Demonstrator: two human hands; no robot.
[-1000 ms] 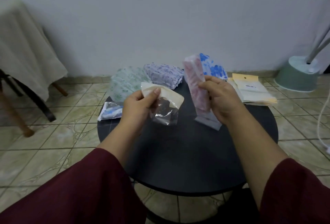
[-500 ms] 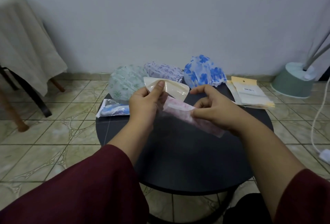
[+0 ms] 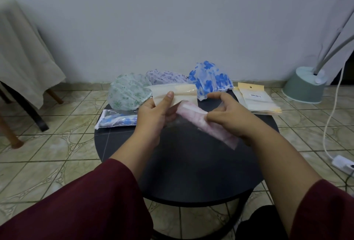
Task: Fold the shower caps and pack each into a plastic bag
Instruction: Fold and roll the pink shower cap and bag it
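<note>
Head view: our left hand (image 3: 153, 117) pinches the plastic bag (image 3: 175, 95) at eleven o'clock so right fingers (image 3: 210, 120), pinching the folded pink cap (image 3: 193, 117), can feed it in.

Left hand (image 3: 153, 113) pinching a plastic bag (image 3: 176, 94) by its cream flap, right hand (image 3: 228, 117) gripping a folded pink shower cap (image 3: 193, 115) (its tip at the bag's mouth), above a round black table (image 3: 191, 172), three unfolded caps (image 3: 208, 80) behind, spare bags (image 3: 254, 98) on the right
</note>
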